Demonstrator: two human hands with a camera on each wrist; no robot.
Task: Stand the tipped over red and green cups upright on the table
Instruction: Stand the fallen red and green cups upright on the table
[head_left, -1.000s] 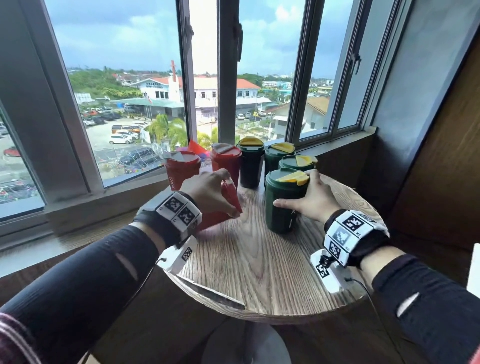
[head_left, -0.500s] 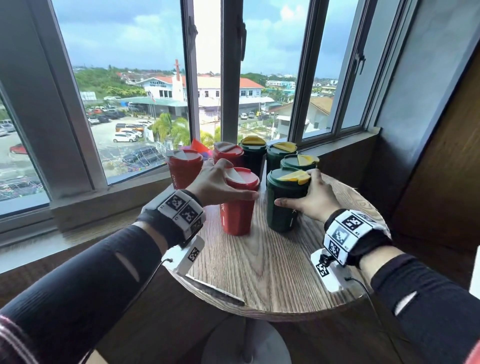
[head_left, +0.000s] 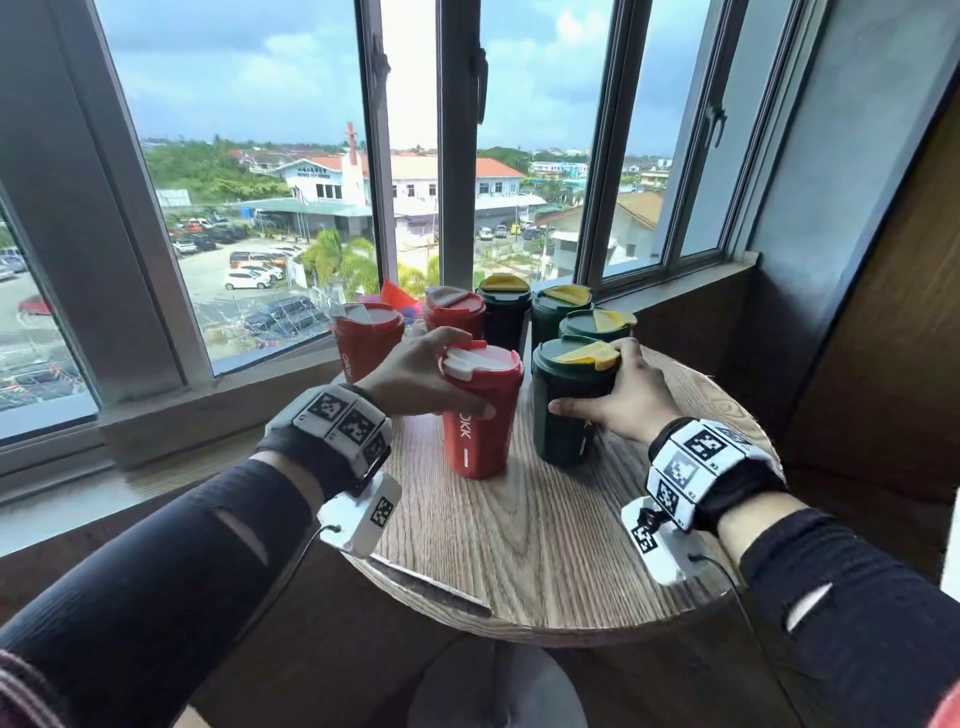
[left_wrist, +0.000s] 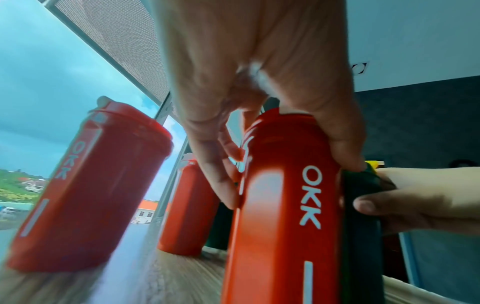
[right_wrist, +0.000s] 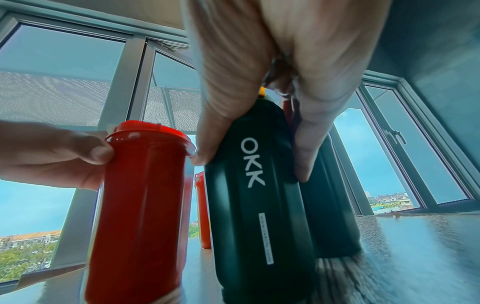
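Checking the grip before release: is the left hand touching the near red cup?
Touching. The left wrist view shows the left hand with thumb and fingers wrapped round the near red cup.

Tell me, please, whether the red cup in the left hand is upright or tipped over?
Upright: the red cup stands base-down on the table, lid on top, left hand gripping its upper part.

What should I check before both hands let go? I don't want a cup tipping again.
1. Red cup upright, base on the table: ok.
2. Green cup upright on the table: ok.
3. Left hand grips the red cup just under its lid: ok.
4. Right hand grips the green cup's upper body: ok.
5. Gap between the two held cups: ok in the head view, narrow.
6. Other cups by the window all upright: ok.
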